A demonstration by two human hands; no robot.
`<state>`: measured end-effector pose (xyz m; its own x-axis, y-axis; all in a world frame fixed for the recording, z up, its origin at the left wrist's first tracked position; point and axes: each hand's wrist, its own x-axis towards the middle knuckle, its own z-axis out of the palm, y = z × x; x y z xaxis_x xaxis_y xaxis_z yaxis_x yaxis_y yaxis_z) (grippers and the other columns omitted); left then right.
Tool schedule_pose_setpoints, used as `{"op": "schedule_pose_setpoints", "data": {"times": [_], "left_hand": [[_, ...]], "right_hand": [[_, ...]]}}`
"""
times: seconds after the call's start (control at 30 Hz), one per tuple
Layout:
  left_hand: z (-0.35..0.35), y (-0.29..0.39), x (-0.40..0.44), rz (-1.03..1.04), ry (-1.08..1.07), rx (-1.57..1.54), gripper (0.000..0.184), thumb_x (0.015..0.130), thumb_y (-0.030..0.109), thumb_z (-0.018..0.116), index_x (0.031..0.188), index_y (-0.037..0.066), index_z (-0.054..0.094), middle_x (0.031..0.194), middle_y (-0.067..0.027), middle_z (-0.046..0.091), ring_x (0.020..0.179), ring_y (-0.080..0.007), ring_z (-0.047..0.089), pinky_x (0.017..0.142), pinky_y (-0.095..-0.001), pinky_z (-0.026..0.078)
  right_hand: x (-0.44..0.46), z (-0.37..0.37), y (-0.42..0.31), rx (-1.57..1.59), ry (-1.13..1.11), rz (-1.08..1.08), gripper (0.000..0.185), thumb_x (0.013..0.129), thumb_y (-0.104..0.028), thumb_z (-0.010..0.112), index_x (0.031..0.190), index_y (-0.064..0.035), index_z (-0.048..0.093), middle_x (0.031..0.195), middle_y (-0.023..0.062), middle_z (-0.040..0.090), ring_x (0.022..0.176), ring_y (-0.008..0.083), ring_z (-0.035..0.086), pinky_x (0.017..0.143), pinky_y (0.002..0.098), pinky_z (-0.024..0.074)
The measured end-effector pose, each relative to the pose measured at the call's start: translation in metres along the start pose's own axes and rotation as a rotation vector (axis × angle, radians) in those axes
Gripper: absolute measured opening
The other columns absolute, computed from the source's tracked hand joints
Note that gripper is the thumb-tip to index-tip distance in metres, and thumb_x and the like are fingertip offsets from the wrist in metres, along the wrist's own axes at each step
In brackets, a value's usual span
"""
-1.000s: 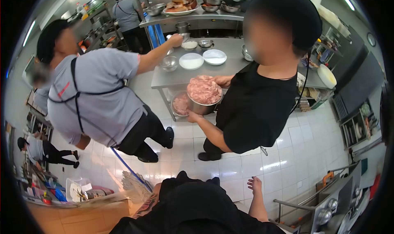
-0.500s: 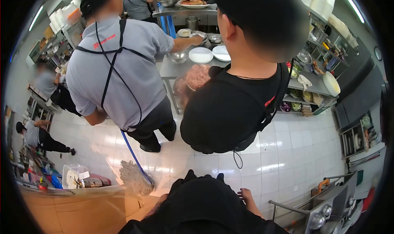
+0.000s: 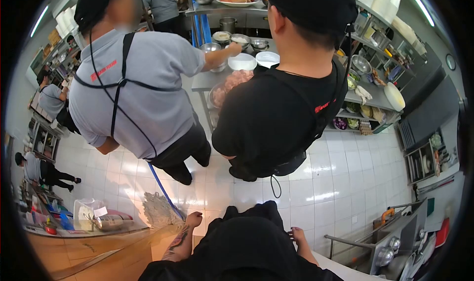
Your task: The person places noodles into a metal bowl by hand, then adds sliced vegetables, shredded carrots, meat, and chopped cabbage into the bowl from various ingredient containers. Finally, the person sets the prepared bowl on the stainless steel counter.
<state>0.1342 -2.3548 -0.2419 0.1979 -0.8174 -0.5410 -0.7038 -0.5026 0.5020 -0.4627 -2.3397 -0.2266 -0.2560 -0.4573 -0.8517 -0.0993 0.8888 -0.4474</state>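
Head view — left hand (image 3: 194,219) near mop (image 3: 159,210), fingers curled in; right hand (image 3: 297,235) — fingers parted.

Black clothing (image 3: 247,249) covers the torso, and a dark tattoo (image 3: 179,238) patterns the left forearm (image 3: 183,249).

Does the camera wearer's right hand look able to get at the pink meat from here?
Probably not: the co-worker in black stands between the right hand and the meat, and open floor separates the wearer from that co-worker.
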Motion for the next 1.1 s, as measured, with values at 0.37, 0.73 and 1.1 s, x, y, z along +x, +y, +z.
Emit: {"op": "schedule_pose_setpoints", "data": {"times": [0.37, 0.73, 1.1], "left_hand": [[0.054, -0.018, -0.037, -0.056, -0.165, 0.097, 0.039, 0.083, 0.032, 0.058, 0.112, 0.011, 0.072, 0.114, -0.0152, 0.069, 0.108, -0.0327, 0.064, 0.096, -0.0413, 0.051], [0.073, 0.018, -0.037, -0.023, -0.062, 0.063, 0.034, 0.078, 0.036, 0.069, 0.103, 0.014, 0.076, 0.104, -0.017, 0.071, 0.1, -0.0342, 0.067, 0.092, -0.0426, 0.052], [0.081, 0.018, -0.019, 0.125, 0.051, 0.014, 0.035, 0.073, 0.022, 0.063, 0.106, 0.018, 0.075, 0.12, -0.0164, 0.066, 0.112, -0.0323, 0.062, 0.1, -0.0381, 0.048]], "right_hand": [[0.029, -0.011, -0.026, -0.141, -0.098, -0.03, 0.044, 0.094, -0.012, 0.049, 0.136, -0.0007, 0.047, 0.111, 0.023, 0.067, 0.084, 0.0371, 0.07, 0.069, 0.0527, 0.0569], [0.021, -0.04, -0.079, -0.082, -0.176, -0.114, 0.056, 0.088, 0.005, 0.05, 0.142, 0.0002, 0.04, 0.117, 0.0244, 0.065, 0.087, 0.034, 0.071, 0.068, 0.0449, 0.0592], [-0.002, -0.062, -0.045, -0.207, -0.232, -0.129, 0.058, 0.088, 0.004, 0.052, 0.144, 0.0, 0.038, 0.118, 0.0181, 0.067, 0.089, 0.0291, 0.07, 0.072, 0.0451, 0.0557]]}}
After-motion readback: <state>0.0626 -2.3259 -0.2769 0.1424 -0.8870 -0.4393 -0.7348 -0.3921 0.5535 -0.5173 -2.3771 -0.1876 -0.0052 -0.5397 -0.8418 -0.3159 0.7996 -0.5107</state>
